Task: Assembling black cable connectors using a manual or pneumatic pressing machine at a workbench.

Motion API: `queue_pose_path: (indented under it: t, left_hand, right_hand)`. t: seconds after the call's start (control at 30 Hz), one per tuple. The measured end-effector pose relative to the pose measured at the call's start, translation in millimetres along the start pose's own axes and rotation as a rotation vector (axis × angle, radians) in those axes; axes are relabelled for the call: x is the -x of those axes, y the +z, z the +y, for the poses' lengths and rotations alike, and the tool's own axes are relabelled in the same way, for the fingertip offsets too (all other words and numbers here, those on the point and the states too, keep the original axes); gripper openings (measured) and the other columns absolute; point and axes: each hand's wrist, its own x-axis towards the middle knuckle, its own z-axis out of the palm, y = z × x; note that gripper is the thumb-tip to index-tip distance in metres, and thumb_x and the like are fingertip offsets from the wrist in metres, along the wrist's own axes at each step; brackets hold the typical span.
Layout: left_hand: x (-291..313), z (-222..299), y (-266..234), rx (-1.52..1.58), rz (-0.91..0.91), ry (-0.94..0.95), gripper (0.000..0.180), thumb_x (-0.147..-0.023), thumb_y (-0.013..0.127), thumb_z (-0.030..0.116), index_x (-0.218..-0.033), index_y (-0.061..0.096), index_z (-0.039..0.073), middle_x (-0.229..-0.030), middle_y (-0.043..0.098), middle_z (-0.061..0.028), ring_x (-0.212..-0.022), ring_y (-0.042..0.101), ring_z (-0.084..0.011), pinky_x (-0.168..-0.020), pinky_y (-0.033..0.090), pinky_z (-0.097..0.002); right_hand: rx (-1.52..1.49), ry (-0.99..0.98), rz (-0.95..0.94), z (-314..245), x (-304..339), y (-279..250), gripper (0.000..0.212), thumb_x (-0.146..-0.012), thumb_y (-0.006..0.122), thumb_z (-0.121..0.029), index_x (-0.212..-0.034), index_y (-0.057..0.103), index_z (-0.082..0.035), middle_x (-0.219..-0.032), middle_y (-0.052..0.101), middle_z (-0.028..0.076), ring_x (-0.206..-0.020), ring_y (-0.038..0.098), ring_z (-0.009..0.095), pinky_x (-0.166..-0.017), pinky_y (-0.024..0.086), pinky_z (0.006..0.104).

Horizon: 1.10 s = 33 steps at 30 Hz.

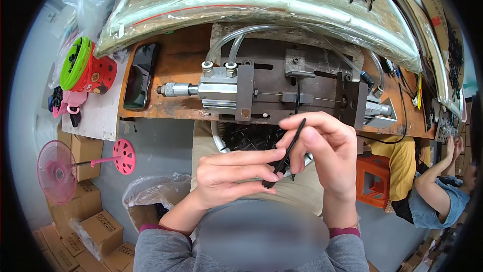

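My left hand (pixel 229 174) and my right hand (pixel 324 146) are close together in front of the metal press fixture (pixel 244 93). Between them runs a slim black plastic stick (pixel 296 138), slanting up to the right; my right thumb and fingers pinch its upper part. My left fingertips are closed around small black parts (pixel 270 184) at its lower end; how they join is hidden. Behind my hands, another thin black piece (pixel 299 96) stands across the small block (pixel 288 98) at the fixture's middle. Beneath, a container of black parts (pixel 251 136) rests at my lap.
A phone (pixel 141 78) and a red bucket with a green rim (pixel 102 73) lie left. Plastic-wrapped board (pixel 261 8) carries black parts at the back. Clear air hoses (pixel 236 45) arch over the fixture. A pink fan (pixel 58 171), cartons (pixel 100 231), an orange stool (pixel 372 181) and another person (pixel 437 191) are around.
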Motion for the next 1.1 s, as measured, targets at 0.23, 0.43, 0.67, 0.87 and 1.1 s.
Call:
queue_pose_path:
  t: [0.23,0.43,0.67,0.87,1.1]
  left_hand:
    - [-2,14,0,-0.127,-0.024,0.065,0.023,-0.067,0.080,0.000,-0.088,0.072,-0.003,-0.108,0.068,-0.0218,-0.081,0.072,-0.0254,-0.067,0.060,-0.0295]
    - [-3,15,3,-0.248,-0.069,0.125,0.027,-0.066,0.078,0.003,-0.092,0.071,-0.004,-0.111,0.068,-0.0187,-0.084,0.071,-0.0258,-0.070,0.058,-0.0321]
    - [-3,15,10,-0.261,-0.057,0.126,0.030,-0.063,0.082,0.005,-0.090,0.072,-0.001,-0.107,0.069,-0.0186,-0.080,0.070,-0.0235,-0.067,0.056,-0.0295]
    - [-2,13,8,-0.257,-0.060,0.170,0.030,-0.064,0.082,0.004,-0.092,0.072,-0.002,-0.109,0.068,-0.0202,-0.079,0.069,-0.0244,-0.066,0.055,-0.0295]
    - [-3,16,5,-0.249,-0.087,0.149,0.029,-0.064,0.082,0.005,-0.090,0.072,-0.002,-0.108,0.068,-0.0205,-0.079,0.069,-0.0244,-0.066,0.056,-0.0296]
  right_hand:
    - [0.153,-0.253,0.284,9,2,9,0.016,-0.096,0.057,-0.008,-0.096,0.063,0.007,-0.074,0.066,0.010,-0.052,0.060,0.009,-0.046,0.045,0.0197]
    - [-0.021,-0.155,0.226,13,6,0,0.022,-0.099,0.052,-0.014,-0.091,0.058,0.006,-0.074,0.066,0.019,-0.047,0.062,0.017,-0.045,0.048,0.0232]
    - [-0.005,-0.173,0.188,13,12,4,0.022,-0.101,0.049,-0.013,-0.093,0.055,0.006,-0.075,0.066,0.021,-0.047,0.063,0.018,-0.045,0.049,0.0243]
    - [-0.018,-0.182,0.168,14,12,6,0.022,-0.101,0.049,-0.013,-0.094,0.055,0.006,-0.076,0.066,0.021,-0.048,0.063,0.019,-0.045,0.050,0.0246]
    - [0.036,-0.229,0.147,17,13,3,0.021,-0.100,0.049,-0.012,-0.097,0.056,0.007,-0.076,0.066,0.019,-0.050,0.064,0.018,-0.045,0.050,0.0249]
